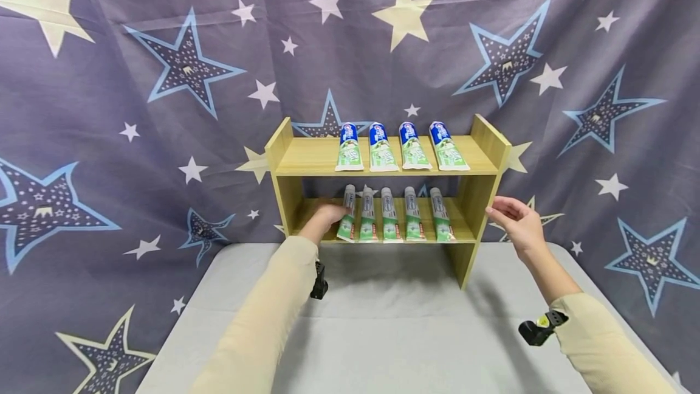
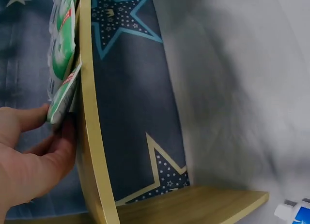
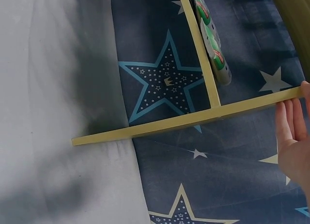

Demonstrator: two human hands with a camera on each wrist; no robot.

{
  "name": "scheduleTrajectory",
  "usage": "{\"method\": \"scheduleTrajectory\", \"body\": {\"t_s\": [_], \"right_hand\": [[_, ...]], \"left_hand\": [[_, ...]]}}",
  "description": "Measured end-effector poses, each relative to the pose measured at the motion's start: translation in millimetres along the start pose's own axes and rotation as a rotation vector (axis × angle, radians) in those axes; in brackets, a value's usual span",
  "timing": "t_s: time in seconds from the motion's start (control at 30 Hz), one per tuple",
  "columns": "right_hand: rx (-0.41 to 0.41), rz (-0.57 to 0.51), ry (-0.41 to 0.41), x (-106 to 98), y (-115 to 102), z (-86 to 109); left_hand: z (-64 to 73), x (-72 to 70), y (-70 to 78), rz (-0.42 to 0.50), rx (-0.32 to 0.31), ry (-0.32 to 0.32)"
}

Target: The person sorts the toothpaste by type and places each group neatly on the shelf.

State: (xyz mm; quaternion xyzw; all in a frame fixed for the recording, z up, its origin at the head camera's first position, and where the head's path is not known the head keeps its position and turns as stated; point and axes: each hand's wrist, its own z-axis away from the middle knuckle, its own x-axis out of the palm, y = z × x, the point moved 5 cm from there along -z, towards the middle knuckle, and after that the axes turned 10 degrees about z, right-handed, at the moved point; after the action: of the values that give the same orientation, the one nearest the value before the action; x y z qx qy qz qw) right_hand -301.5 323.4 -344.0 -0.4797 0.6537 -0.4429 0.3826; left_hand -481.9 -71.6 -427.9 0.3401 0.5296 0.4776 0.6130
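Observation:
My left hand [image 1: 327, 214] pinches the leftmost white-and-green toothpaste tube [image 1: 347, 224] on the lower shelf board. In the left wrist view, the thumb and fingers hold that tube [image 2: 63, 100] by its side, close to the board. Several like tubes [image 1: 391, 217] stand in a row to its right, leaning back. At the shelf unit's right side, my right hand [image 1: 519, 224] grips the front edge of the side panel [image 3: 242, 104], its fingers on the outer face and only the thumb's tip showing in the right wrist view.
Blue-and-green toothpaste tubes [image 1: 412, 148] lie in a row on the wooden shelf unit's top board [image 1: 312, 154]. The unit stands on a grey-white tabletop [image 1: 383, 333] before a star-patterned curtain [image 1: 350, 47]. A white-capped tube [image 2: 295, 213] shows at the left wrist view's corner.

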Motion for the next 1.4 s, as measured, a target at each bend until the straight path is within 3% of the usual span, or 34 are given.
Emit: {"method": "scheduleTrajectory", "body": {"t_s": [0.07,0.1,0.13,0.2,0.23,0.27,0.33,0.37,0.4,0.43,0.6,0.83,0.97,1.07,1.13,1.23,1.4], "right_hand": [[-0.003,0.013,0.001,0,-1,0.3],[-0.005,0.018,0.000,0,-2,0.4],[-0.006,0.020,-0.001,1,-2,0.5],[-0.003,0.018,-0.003,1,-3,1.3],[-0.002,0.015,-0.005,1,-2,1.5],[-0.002,0.015,-0.006,1,-2,1.7],[-0.001,0.009,-0.005,1,-2,2.2],[0.000,0.005,-0.004,1,-2,2.3],[-0.003,0.002,-0.005,1,-2,2.2],[-0.003,0.003,-0.005,1,-1,1.9],[0.002,0.000,-0.003,3,0,1.4],[0.018,-0.009,-0.006,4,1,1.1],[0.017,-0.005,-0.003,4,1,1.5],[0.013,-0.006,-0.005,5,0,1.7],[0.015,-0.010,-0.009,5,-1,1.6],[0.021,-0.007,-0.009,4,-1,1.7],[0.034,-0.008,0.002,1,1,1.9]], "left_hand": [[11.6,-4.9,9.1,-0.119,0.089,0.029],[5.3,-5.1,6.5,-0.171,0.144,0.054],[-14.2,-3.5,-3.0,-0.247,0.206,0.075],[-70.4,3.4,-30.6,-0.428,0.301,0.116],[-64.1,2.3,-26.0,-0.508,0.319,0.120],[-50.9,1.2,-17.6,-0.574,0.284,0.106],[-8.8,-5.4,5.6,-0.659,0.267,0.089],[21.2,-9.4,21.9,-0.686,0.244,0.073],[62.7,-15.4,43.3,-0.707,0.250,0.072],[95.0,-19.7,60.5,-0.716,0.229,0.065],[102.4,-21.9,61.1,-0.763,0.279,0.096],[104.5,-25.4,60.1,-0.739,0.320,0.117],[106.4,-29.1,59.8,-0.579,0.342,0.166],[108.9,-32.5,56.2,-0.357,0.334,0.199],[111.1,-34.2,53.0,-0.258,0.332,0.212],[116.3,-35.7,49.0,-0.175,0.349,0.220],[130.2,-37.2,43.5,-0.120,0.384,0.199]]}}
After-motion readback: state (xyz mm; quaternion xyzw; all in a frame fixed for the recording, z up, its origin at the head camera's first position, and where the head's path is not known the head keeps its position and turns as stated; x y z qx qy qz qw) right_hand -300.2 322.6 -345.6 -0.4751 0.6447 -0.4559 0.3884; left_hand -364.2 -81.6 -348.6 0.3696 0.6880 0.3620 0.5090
